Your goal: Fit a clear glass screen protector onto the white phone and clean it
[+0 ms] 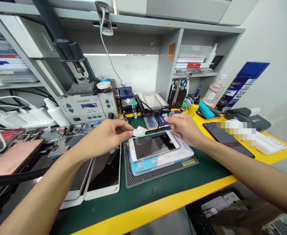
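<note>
My left hand point(110, 135) is closed in a pinch, thumb and forefinger on the edge of a small crumpled white-and-green piece of paper or film point(140, 131). My right hand point(186, 129) has its fingers curled together in a pinch; whether anything is between them is too small to make out. Between and just below the hands lies a white-framed smartphone point(154, 147), dark screen up. Under it is a light-blue and white flat packet point(143, 168), which rests on a grey perforated mat point(161, 178).
White-framed tablets point(104, 173) and phone parts crowd the left. A hot-air rework station point(84, 107) stands behind them. Toward the back are a small heating plate point(153, 101) and a green-capped tube point(134, 111). On the right lie a dark tablet point(228, 138) and a yellow bottle point(193, 107).
</note>
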{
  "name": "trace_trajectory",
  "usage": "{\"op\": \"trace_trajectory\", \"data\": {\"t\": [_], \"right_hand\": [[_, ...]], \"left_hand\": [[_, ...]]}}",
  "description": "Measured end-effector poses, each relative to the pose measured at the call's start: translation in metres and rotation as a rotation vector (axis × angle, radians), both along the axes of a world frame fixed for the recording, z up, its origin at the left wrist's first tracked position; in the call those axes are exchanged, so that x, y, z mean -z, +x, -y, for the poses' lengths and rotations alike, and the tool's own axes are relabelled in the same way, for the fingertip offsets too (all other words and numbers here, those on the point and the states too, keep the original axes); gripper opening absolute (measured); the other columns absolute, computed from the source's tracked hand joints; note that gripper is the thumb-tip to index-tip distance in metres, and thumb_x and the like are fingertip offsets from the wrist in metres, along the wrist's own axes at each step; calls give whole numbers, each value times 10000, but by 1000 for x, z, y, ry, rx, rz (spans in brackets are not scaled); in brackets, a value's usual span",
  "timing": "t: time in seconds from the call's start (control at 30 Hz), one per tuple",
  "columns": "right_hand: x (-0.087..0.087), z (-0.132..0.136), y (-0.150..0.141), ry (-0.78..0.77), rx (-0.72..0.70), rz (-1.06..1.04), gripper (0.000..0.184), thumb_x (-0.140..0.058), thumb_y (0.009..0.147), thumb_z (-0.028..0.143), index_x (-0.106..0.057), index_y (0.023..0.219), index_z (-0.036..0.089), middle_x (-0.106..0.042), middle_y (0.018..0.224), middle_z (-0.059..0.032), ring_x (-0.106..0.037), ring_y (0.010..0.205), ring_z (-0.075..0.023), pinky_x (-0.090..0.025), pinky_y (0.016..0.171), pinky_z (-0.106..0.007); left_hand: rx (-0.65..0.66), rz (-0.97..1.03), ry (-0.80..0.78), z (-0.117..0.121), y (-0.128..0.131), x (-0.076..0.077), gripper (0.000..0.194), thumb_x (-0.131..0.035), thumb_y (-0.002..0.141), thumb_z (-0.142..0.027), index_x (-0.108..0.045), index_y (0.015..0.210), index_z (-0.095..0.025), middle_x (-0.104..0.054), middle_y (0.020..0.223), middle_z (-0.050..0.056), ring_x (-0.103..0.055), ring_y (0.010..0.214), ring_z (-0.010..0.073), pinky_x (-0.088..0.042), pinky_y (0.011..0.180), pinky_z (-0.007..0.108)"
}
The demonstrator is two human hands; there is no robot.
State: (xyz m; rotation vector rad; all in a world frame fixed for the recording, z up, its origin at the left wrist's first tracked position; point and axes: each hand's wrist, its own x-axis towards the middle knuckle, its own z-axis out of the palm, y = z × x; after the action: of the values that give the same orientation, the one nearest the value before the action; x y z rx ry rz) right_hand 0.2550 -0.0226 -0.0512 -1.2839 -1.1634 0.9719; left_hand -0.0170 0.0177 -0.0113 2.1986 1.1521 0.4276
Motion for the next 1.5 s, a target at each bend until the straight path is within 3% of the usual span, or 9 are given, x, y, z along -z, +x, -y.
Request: {"op": "trace_trajectory", "data": {"t": [0.17,0.33,0.7,0.8,0.9,1.03,1.17,1.37,1.5], "right_hand": [[0,1,0,7,-10,7,439,-752,761,377,-444,500,203,-388,451,51,-298,357,-60,-184,373,-250],[1,1,0,3,-6,32,442,-746,767,391,-449,499,204,-371,434,56,-291,353,-63,-174,376,-249],[0,2,-1,76,6,178,458,-677,821,452,-443,508,215,-303,397,71,-268,361,-79,-174,402,-271],[0,4,-1,142,-2,266,453,-648,856,484,-475,545,204,-330,424,69,-298,396,-83,-220,426,-268],[-2,6,0,218,2,337,394,-649,872,472,-513,626,196,-457,521,42,-395,480,-100,-316,487,-264],[-10,9,3,225,-172,416,249,-665,876,417,-665,912,170,-662,837,-45,-586,734,-160,-445,646,-283],[-19,13,8,92,-424,458,348,-692,860,376,-661,1133,161,-702,1011,-95,-644,840,-194,-499,716,-313],[-25,11,14,15,-576,407,343,-693,856,287,-666,1172,157,-725,1096,-100,-674,918,-203,-529,765,-317],[-27,10,15,-119,-635,176,425,-786,776,270,-680,1167,140,-738,1075,-94,-685,934,-188,-539,813,-306]], "left_hand": [[89,-54,-110,-4,-3,7,376,-635,801,-554,-693,994,-237,-697,895,22,-633,773,201,-451,661,300],[94,-115,-163,0,0,11,561,-757,661,-537,-611,1112,-237,-634,930,19,-606,752,189,-432,604,264],[72,-247,-15,14,7,2,644,-740,618,-663,-556,1050,-222,-589,923,37,-556,713,207,-422,583,294],[71,-247,-23,16,7,3,675,-735,597,-707,-504,1013,-229,-558,881,12,-515,674,182,-391,555,284],[75,-207,-42,19,8,3,671,-736,598,-706,-451,985,-240,-547,858,-10,-493,670,165,-380,551,271],[68,-202,-91,23,10,0,648,-743,613,-681,-442,988,-246,-561,827,-24,-494,673,167,-374,547,268],[106,-98,-175,22,10,-1,565,-740,695,-590,-456,1048,-253,-582,803,-31,-528,684,178,-371,556,273],[152,144,-262,13,6,1,400,-681,831,-455,-527,1128,-235,-617,847,-6,-536,729,162,-393,637,276],[-14,310,-332,11,5,-4,471,-734,801,-462,-567,1164,-213,-600,743,-20,-479,604,121,-341,562,240]]}}
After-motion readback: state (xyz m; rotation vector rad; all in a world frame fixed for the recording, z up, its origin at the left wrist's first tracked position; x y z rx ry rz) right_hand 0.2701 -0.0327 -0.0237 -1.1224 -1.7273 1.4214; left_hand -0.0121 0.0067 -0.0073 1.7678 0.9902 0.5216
